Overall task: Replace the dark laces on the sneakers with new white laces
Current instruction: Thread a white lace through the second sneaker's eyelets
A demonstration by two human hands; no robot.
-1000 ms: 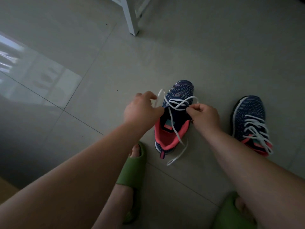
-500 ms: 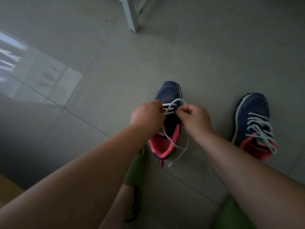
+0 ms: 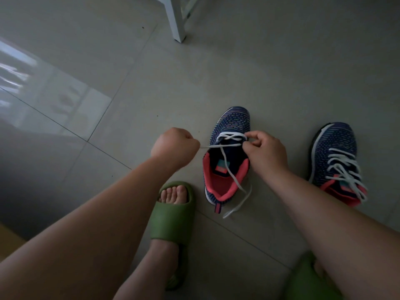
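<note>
- Two sneakers sit on the tiled floor (image 3: 216, 61); the right-hand sneaker (image 3: 334, 163) already wears white lacing up its eyelets.
- The sneaker between our hands (image 3: 227, 156) has only its lowest rows threaded.
- Our left hand (image 3: 175, 146) is fisted round one end of the white lace (image 3: 229, 167), drawing it sideways.
- Our right hand (image 3: 265, 152) seems to pinch the lace at an eyelet, though the dim light blurs this.
- The other end trails past the heel onto the floor; most eyelets remain.
</note>
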